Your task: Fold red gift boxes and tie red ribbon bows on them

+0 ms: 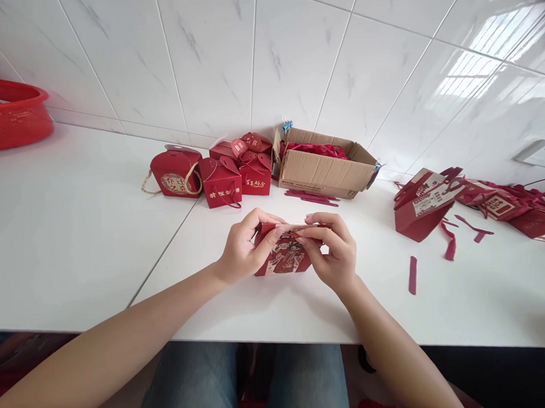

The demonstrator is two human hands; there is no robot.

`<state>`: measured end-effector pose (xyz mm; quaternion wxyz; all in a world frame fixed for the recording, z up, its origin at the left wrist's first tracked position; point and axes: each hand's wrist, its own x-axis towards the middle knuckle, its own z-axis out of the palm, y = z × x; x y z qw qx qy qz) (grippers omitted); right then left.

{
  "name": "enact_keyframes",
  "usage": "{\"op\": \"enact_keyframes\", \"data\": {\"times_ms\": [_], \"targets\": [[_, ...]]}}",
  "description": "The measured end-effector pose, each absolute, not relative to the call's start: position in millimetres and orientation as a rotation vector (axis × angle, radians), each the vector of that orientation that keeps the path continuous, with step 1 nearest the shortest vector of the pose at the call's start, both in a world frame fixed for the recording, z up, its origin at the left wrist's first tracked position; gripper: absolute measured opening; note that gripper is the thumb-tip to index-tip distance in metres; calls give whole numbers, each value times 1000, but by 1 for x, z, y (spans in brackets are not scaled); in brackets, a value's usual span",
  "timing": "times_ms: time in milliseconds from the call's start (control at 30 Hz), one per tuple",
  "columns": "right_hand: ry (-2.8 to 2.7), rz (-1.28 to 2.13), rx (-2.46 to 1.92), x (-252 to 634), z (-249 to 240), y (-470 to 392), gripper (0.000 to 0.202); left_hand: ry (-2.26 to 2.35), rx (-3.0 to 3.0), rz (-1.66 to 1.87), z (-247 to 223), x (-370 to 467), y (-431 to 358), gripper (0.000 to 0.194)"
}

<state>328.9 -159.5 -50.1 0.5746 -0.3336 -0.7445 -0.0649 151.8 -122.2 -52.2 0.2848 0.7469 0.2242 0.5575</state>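
Left hand [242, 245] and right hand [332, 252] grip red box [284, 258], lengthwise left-right.

Sitting at a white table [73, 239] pushed against a wall [210, 55] of large glossy white marbled tiles. Catching window light as bright reflections on the tiles at upper right. Showing a white socket [540, 152] low on the wall.
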Motion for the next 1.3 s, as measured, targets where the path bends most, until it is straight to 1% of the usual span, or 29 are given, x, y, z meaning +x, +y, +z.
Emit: {"op": "enact_keyframes", "data": {"times_ms": [233, 333, 400, 500, 567, 700, 800, 900, 1133, 1300], "targets": [[-1742, -119, -761, 329, -50, -160, 22, 556, 2043, 1514, -52, 152, -124, 6], [-1740, -121, -771, 330, -49, -161, 18, 554, 2075, 1531, -53, 151, -123, 6], [-1725, -163, -779, 331, -48, -162, 13, 552, 2116, 1583, -54, 151, -121, 13], [-1695, -215, -739, 332, -45, -166, 10, 511, 2311, 1670, -53, 148, -117, 29], [-1706, -206, -693, 331, -43, -170, 10, 505, 2484, 1723, -50, 146, -117, 32], [-1785, -167, -645, 329, -38, -175, 10, 440, 2679, 1834, -43, 143, -123, 26], [-1809, -128, -643, 327, -36, -177, 8, 320, 2746, 1844, -39, 143, -129, 18], [-1826, -65, -636, 326, -35, -179, 7, 328, 2753, 1849, -38, 143, -133, 11], [-1877, 150, -623, 329, -38, -179, 8, 256, 2763, 1770, -40, 143, -130, 8], [-1877, 179, -629, 327, -39, -180, 4, 237, 2771, 1802, -40, 143, -130, 8]]}}
